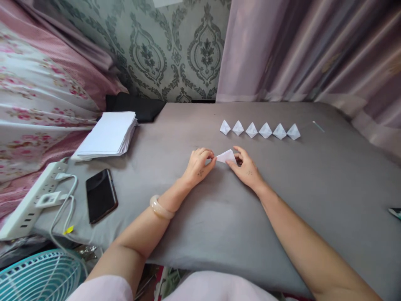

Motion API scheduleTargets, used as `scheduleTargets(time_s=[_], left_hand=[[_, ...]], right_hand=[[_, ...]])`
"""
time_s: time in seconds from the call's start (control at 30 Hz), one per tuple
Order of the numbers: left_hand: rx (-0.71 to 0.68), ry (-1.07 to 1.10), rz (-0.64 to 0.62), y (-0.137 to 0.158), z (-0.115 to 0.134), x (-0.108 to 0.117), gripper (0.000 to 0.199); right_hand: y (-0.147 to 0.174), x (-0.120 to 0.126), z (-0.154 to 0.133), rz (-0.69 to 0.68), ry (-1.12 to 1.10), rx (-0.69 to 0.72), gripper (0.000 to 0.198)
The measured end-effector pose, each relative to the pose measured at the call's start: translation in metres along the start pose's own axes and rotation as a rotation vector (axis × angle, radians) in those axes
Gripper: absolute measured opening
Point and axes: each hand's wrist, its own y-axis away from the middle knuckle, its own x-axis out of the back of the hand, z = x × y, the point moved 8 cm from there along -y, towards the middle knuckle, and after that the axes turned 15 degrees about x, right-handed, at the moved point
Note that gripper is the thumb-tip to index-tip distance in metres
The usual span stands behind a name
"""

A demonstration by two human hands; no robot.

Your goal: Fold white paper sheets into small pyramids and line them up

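A small piece of white folded paper (226, 156), roughly triangular, is held between my two hands above the grey-covered table. My left hand (200, 165) pinches its pointed left tip between thumb and fingers. At the wider right end, my right hand (246, 167) grips it with the thumb in front and the fingers behind. Beyond my hands stands a row of several folded white paper shapes (265, 131), pointed at top and bottom. A pale bangle (160, 207) circles my left wrist.
To the left lie a stack of white paper (108, 133), a black phone (100, 195) and a white power strip (33, 200) with cables. A black cloth-like item (138, 107) is behind the stack. A thin white stick (318, 126) lies at right; a blue fan (40, 278) stands lower left.
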Motion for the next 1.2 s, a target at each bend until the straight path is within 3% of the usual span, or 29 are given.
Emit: scheduleTargets(time_s=[0.1, 0.2, 0.33, 0.47, 0.6, 0.77, 0.9, 1.03, 1.2], left_hand=[[-0.021, 0.157, -0.007, 0.000, 0.003, 0.004, 0.009], [0.072, 0.346, -0.091, 0.000, 0.000, 0.003, 0.015], [0.169, 0.464, -0.194, 0.002, 0.001, -0.002, 0.045], [0.226, 0.553, -0.283, 0.005, 0.006, -0.009, 0.027], [0.453, 0.884, -0.240, 0.007, -0.004, -0.013, 0.024], [0.619, 1.209, -0.244, 0.011, -0.009, -0.024, 0.023], [0.693, 1.188, -0.358, 0.014, -0.010, -0.034, 0.026], [0.690, 1.000, -0.466, 0.017, -0.011, -0.040, 0.026], [0.692, 0.983, -0.501, 0.018, -0.014, -0.043, 0.026]], right_hand=[[-0.002, 0.004, 0.000, 0.028, -0.242, -0.057, 0.057], [-0.001, 0.007, -0.008, 0.047, -0.365, -0.039, 0.055], [0.002, 0.003, -0.023, -0.014, -0.249, 0.068, 0.047], [0.006, -0.004, -0.040, -0.060, -0.172, 0.160, 0.040], [0.007, 0.000, -0.036, 0.051, -0.349, 0.005, 0.046], [0.009, -0.006, -0.026, 0.142, -0.604, -0.174, 0.033], [0.010, 0.000, -0.026, 0.166, -0.585, -0.190, 0.029], [0.008, 0.006, -0.026, 0.064, -0.464, -0.190, 0.032], [0.008, 0.009, -0.019, 0.069, -0.434, -0.211, 0.041]])
